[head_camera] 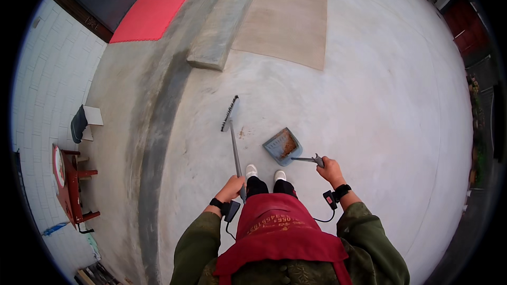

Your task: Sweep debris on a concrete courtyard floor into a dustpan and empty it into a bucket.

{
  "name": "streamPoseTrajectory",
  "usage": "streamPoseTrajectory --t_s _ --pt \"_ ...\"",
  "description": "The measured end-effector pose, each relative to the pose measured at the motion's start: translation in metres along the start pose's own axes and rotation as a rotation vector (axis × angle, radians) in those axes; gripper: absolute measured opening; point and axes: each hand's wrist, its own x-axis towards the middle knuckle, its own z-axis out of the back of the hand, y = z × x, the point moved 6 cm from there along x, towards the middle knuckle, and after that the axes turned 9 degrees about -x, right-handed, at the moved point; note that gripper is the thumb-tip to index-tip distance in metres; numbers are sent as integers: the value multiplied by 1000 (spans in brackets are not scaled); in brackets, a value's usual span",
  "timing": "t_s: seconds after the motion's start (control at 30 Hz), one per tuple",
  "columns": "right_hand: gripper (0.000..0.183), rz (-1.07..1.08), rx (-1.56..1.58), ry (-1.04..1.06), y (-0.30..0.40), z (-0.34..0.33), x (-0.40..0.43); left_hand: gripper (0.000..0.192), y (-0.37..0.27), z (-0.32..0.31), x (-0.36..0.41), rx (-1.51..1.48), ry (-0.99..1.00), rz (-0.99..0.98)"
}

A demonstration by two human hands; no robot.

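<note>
My left hand (233, 188) is closed around the grey handle of a broom (236, 152). The broom's head, with dark bristles (229, 114), is at the far end, on or just above the floor ahead of my feet. In my right hand (330, 169) is the handle of a grey-blue plastic dustpan (283, 146); brown debris (288, 147) lies in its pan. A small scatter of brown bits (242, 132) is on the concrete between the broom head and the dustpan.
Ahead are a low concrete step (214, 35) and a flat brown mat or board (283, 19). A red mat (158, 12) lies by a dark doorway. Along the white wall at left stand a red wooden table (69, 194) and a white stool (93, 115) with dark cloth.
</note>
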Motion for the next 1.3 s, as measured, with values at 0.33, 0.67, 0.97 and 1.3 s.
streamPoseTrajectory --t_s 0.33,0.67,0.97,1.3 --pt "20 -105 61 40 -13 -19 6 33 -14 8 105 1188 -4 -113" --pt "18 -64 74 20 -21 -43 6 35 51 91 22 1254 -21 52" --pt "17 -39 76 35 -9 -23 4 21 -17 92 19 714 -189 -46" --pt "16 164 -52 131 45 5 21 38 13 56 60 1156 -80 0"
